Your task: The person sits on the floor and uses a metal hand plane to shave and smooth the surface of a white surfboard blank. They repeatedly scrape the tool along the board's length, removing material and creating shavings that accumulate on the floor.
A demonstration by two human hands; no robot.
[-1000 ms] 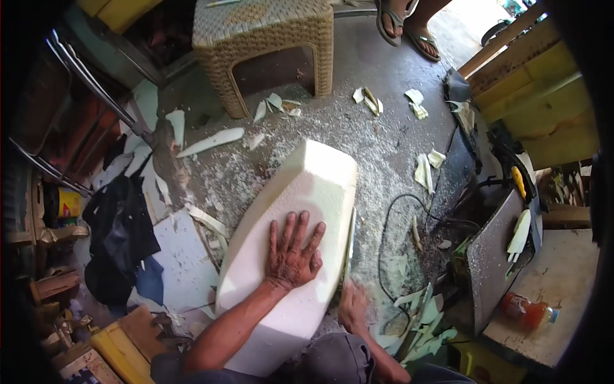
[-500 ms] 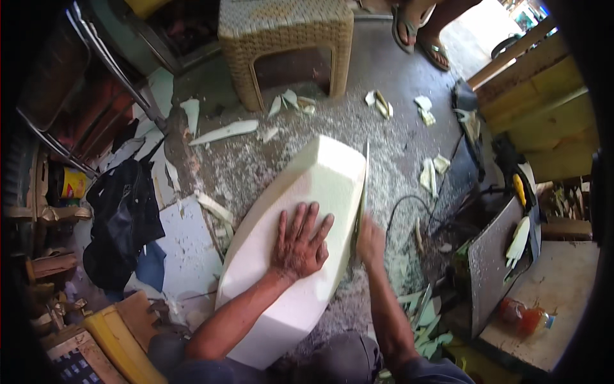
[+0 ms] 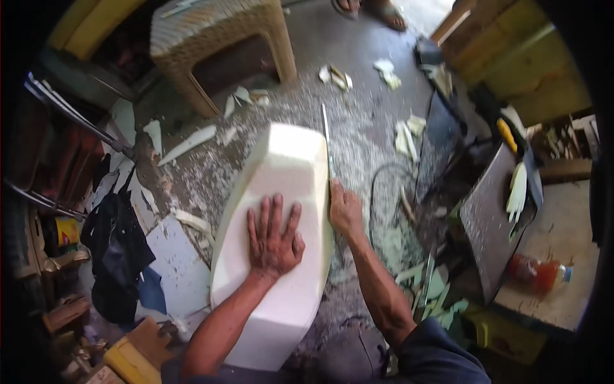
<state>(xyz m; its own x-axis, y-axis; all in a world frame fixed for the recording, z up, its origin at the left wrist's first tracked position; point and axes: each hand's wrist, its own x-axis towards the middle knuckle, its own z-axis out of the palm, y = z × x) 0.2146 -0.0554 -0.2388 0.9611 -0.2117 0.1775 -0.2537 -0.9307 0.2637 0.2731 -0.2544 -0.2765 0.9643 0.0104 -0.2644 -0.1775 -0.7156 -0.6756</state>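
Around the block, pale offcuts (image 3: 187, 144) and dust litter the concrete floor (image 3: 358, 128); a wicker stool (image 3: 217, 48) stands far left, a dark cable (image 3: 390, 192) coils at right. Centre, the white foam block (image 3: 281, 211) lies long and chamfered. Flat on its top presses the left hand (image 3: 274, 235), fingers spread. Against its right edge the right hand (image 3: 345, 208) is closed on what looks like a long thin blade (image 3: 327, 144).

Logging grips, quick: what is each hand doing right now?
Left hand: open, flat on the white foam block.
Right hand: closed on a long blade along the block's edge.
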